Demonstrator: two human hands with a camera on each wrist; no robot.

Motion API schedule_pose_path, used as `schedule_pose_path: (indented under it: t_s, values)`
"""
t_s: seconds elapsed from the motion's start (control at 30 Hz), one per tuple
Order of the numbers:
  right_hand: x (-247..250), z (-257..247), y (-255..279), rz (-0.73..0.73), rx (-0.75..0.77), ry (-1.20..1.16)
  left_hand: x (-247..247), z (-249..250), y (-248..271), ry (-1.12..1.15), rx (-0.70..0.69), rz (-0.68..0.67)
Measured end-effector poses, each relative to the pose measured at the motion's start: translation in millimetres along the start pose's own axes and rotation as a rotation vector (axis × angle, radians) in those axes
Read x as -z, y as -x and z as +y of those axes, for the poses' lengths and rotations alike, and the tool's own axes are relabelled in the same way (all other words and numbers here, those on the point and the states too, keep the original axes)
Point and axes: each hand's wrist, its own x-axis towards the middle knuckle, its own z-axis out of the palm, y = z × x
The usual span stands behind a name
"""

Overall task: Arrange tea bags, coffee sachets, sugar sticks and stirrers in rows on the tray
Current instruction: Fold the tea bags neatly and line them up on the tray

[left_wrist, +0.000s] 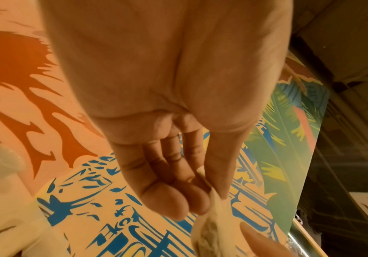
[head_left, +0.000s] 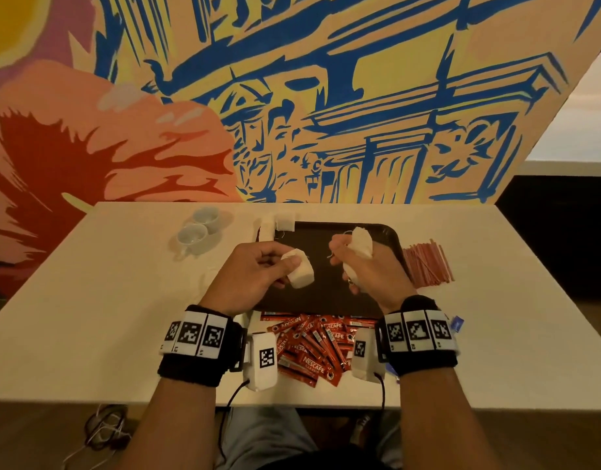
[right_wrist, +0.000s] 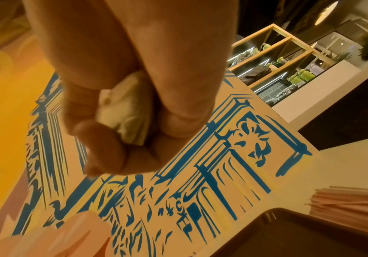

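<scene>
A white desk point(head_left: 105, 300) is being backed by a wall mural point(head_left: 292, 96) in blue, orange and red. A dark tray point(head_left: 390, 239) is lying at the desk's centre. Two white cups point(head_left: 197, 228) are sitting left of the tray, red stirrers point(head_left: 428, 266) right of it, red coffee sachets point(head_left: 312, 347) at its near edge, loose tea bags point(head_left: 278, 225) at its far left corner. Above the tray, one tea bag point(head_left: 300, 273) is being pinched by the left hand point(head_left: 255, 269); a bunch of tea bags point(head_left: 361, 244) is being clutched in the closed right hand point(head_left: 366, 269).
</scene>
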Motion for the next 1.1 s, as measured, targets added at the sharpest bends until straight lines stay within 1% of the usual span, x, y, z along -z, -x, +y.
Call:
schedule_pose_path:
  t_s: [0.1,0.17,0.2,0.33,0.43,0.67,0.8,0.87,0.97,1.1]
  values:
    - [-6,5,5,-0.214,-0.041,-0.077,-4,3,-2,0.099,0.018,-0.039]
    - [-9,9,6,-0.307,-0.022,-0.070,-7,2,-4,0.130,0.034,-0.058]
    - [-9,12,6,-0.304,-0.005,-0.059,-8,2,-5,0.134,0.045,-0.057]
    - [-3,16,-1,-0.177,0.010,-0.010,-6,-1,-10,0.147,0.075,-0.051]
    - [1,15,-3,-0.153,0.035,0.037,1,1,-13,0.107,0.051,-0.080]
    - [-8,14,-3,-0.163,0.064,0.058,16,8,-27,-0.147,-0.022,-0.157]
    - [-16,15,-4,-0.141,0.067,0.053,27,12,-33,-0.361,-0.069,-0.188]
    - [-20,17,-4,-0.141,0.050,0.026,31,13,-36,-0.428,-0.097,-0.162]
    - [-19,21,-5,-0.116,-0.035,0.008,41,11,-46,-0.535,-0.118,-0.122]
    - [-9,32,-5,-0.095,-0.138,-0.007,61,-11,-76,-0.723,-0.044,-0.148]
